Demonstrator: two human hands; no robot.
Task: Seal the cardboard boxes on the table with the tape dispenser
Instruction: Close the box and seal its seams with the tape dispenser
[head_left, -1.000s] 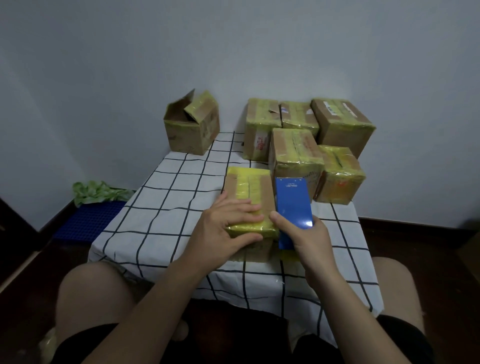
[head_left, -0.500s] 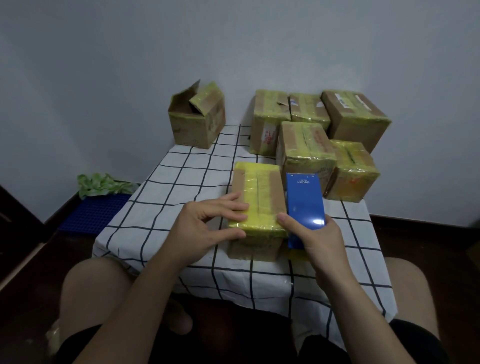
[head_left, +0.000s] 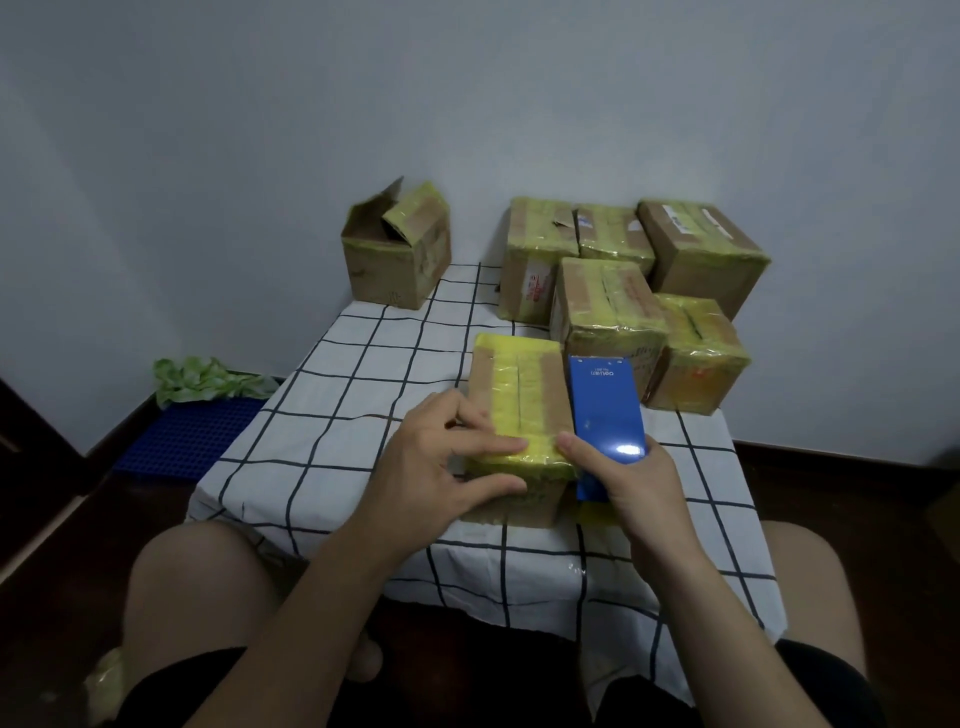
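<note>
Here, in the head view, the box (head_left: 519, 395) sits on the table (head_left: 332, 415) at about six o'clock, close to the person's edge, its top covered in yellow tape (head_left: 511, 347). The left hand (head_left: 441, 467) clamps its near end, with the index finger laid along the top edge and the thumb against the front face. This likely pins the box so it cannot slide and presses the tape down over the corner.

The right hand (head_left: 639, 483) is wrapped round the blue dispenser (head_left: 605, 405), which stands against the box's right side, at three o'clock from it. The thumb reaches onto the box's near right corner. Held that close, the dispenser seems ready either to tear its strip or to start another. I cannot tell whether tape runs from it to the box.

At one o'clock the taped boxes (head_left: 608, 306) are pushed together against the wall (head_left: 467, 104), probably finished. At eleven o'clock the open box (head_left: 395, 260) stands apart with its flaps up, probably waiting its turn.
</note>
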